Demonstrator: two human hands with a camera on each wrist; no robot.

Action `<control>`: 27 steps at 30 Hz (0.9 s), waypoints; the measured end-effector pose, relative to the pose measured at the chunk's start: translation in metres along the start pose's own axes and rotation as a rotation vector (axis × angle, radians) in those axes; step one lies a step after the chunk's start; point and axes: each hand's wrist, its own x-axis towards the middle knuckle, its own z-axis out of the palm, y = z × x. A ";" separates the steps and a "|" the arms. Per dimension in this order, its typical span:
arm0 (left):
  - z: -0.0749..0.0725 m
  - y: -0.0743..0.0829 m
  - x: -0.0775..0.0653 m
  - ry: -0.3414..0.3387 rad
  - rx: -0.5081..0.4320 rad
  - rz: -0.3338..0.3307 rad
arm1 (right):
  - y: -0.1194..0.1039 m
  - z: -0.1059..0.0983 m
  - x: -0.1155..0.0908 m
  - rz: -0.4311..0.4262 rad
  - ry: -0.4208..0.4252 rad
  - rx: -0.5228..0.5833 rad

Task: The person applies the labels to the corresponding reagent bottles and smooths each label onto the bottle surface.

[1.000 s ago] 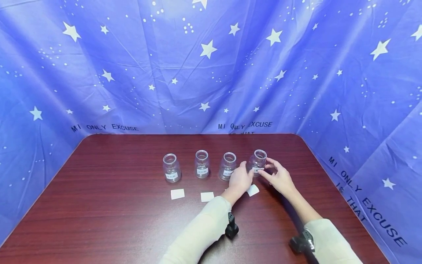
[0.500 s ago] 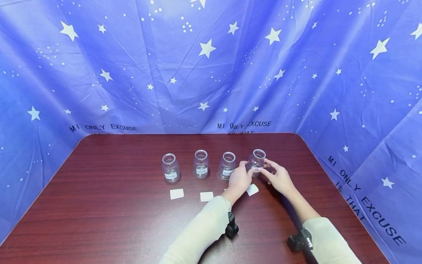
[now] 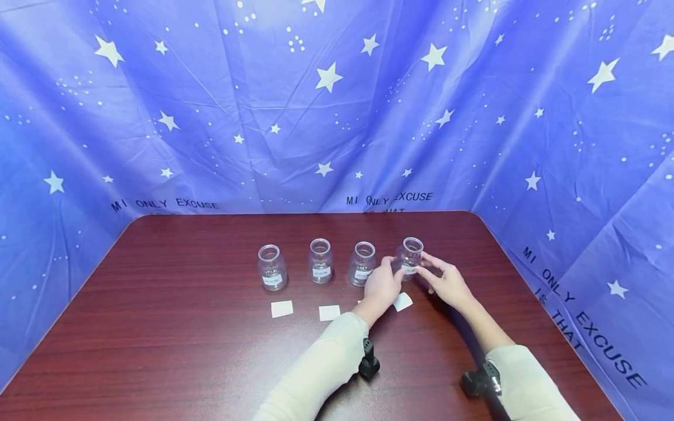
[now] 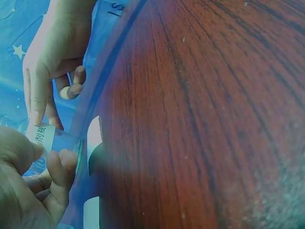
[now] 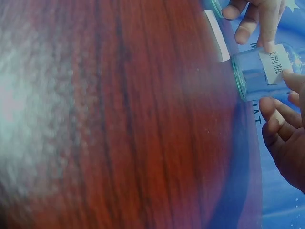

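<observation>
At the right end of a row of clear glass jars, both hands are on one jar (image 3: pixel 412 250) with a white printed label (image 5: pixel 275 66). My left hand (image 3: pixel 382 286) grips it from the left, its thumb on the label's edge. From the other side my right hand (image 3: pixel 450 286) holds the jar, its thumb on the label's opposite edge and its fingers behind the glass. The jar stands upright with its mouth uncapped. In the left wrist view the left fingers hide part of the label.
Three similar labelled jars stand to the left: one far left (image 3: pixel 272 272), one (image 3: pixel 320 263) beside it, and one (image 3: pixel 362 266) next to the left hand. White paper pieces (image 3: pixel 282 309) lie in front of them; one is mostly hidden by the left wrist. Starry blue curtains border the table (image 3: pixel 184 327).
Both hands stay on the same jar. The right thumb has shifted slightly along the label. The view has drifted a little; the other jars stand as before.
</observation>
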 end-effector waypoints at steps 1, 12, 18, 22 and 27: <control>0.000 -0.001 0.000 0.002 0.004 0.000 | 0.000 0.000 0.000 -0.006 0.005 0.000; 0.004 -0.005 0.000 -0.003 0.038 0.003 | 0.006 0.009 0.003 -0.017 0.060 -0.036; 0.004 -0.006 -0.001 0.012 0.049 -0.007 | 0.004 0.005 0.000 -0.022 0.031 -0.010; 0.003 -0.005 -0.001 0.004 0.052 -0.007 | 0.004 0.003 0.000 -0.031 0.021 0.007; 0.000 -0.002 -0.001 -0.019 0.039 0.004 | 0.001 0.000 -0.002 -0.021 0.041 0.018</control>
